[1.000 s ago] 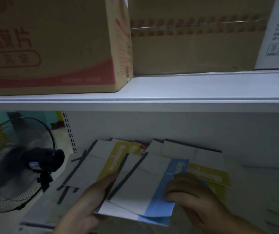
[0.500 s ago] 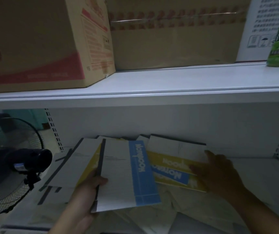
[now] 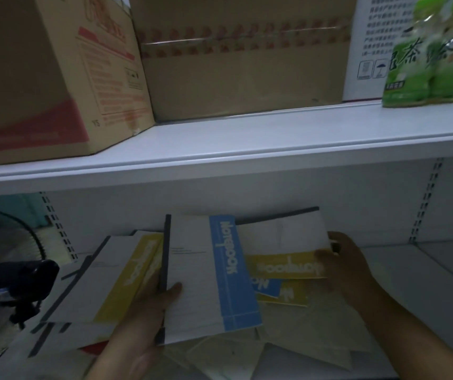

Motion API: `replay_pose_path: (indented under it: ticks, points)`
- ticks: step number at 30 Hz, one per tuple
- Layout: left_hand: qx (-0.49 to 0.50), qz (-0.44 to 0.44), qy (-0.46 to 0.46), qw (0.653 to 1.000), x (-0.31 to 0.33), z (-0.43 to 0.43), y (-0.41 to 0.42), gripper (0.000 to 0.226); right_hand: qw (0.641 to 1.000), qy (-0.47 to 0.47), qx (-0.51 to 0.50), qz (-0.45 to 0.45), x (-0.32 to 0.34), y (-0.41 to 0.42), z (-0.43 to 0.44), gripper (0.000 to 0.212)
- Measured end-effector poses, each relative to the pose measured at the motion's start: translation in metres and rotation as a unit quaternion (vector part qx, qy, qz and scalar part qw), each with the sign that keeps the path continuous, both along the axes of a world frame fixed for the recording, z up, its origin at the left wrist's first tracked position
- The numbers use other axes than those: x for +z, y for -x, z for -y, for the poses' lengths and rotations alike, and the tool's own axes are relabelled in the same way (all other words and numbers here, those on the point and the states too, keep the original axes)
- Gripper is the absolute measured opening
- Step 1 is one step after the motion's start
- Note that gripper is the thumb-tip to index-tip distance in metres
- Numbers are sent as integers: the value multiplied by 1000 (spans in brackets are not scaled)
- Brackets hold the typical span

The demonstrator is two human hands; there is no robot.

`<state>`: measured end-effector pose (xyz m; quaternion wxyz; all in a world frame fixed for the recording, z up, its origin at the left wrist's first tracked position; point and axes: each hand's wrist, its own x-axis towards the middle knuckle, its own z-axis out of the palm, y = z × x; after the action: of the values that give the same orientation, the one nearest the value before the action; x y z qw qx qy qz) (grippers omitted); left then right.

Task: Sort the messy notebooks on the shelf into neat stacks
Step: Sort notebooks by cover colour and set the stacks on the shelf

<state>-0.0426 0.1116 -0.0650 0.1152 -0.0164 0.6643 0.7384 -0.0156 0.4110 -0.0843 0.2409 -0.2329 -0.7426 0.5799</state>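
My left hand (image 3: 140, 322) grips a white notebook with a blue band (image 3: 209, 275), thumb on its cover, lifted over the pile. To its left lies a white notebook with a yellow band (image 3: 115, 281). My right hand (image 3: 340, 267) pinches the right edge of another yellow-band notebook (image 3: 283, 245), raised off the lower shelf (image 3: 425, 272). Beneath it lie a small blue-band notebook (image 3: 266, 286) and a further yellow one (image 3: 294, 296). Loose pale notebooks (image 3: 288, 349) are scattered underneath.
The upper shelf (image 3: 247, 138) juts out just above, carrying two cardboard boxes (image 3: 41, 78) (image 3: 241, 58), a white box (image 3: 368, 45) and a green tea bottle pack (image 3: 425, 56). A black fan (image 3: 11, 278) stands at the left. The lower shelf's right part shows bare.
My right hand took hold of the yellow-band notebook and lifted its right edge. The blue-band notebook in my left hand rose slightly and stands straighter. The view shifted left and closer.
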Motion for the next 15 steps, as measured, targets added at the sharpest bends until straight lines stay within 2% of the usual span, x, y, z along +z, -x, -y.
replay_pose_path:
  ticks: [3, 6, 8, 10, 12, 13, 15]
  points:
    - [27, -7, 3, 1000, -1, 6, 2, 31, 993, 92, 6, -67, 9, -10, -20, 32]
    - [49, -16, 28, 998, -3, 13, 5, 30, 965, 218, 23, -142, 21, -20, -37, 32]
    - [44, -32, 57, 997, 0, 12, 0, 26, 949, 263, 67, -159, 25, -24, -33, 28]
    - [2, -46, 64, 997, 1, 7, -4, 29, 950, 233, 149, -147, 32, -25, -18, 8]
    - [-51, -44, 45, 997, 0, 2, -13, 36, 965, 128, 211, -85, 36, -20, 0, 28]
    - [-82, -33, 34, 996, -1, 0, -17, 40, 972, 70, 216, -66, 37, -16, 9, 22]
    - [-142, -13, 18, 990, -6, -3, -24, 48, 985, -9, 163, -47, 38, -7, 23, 14]
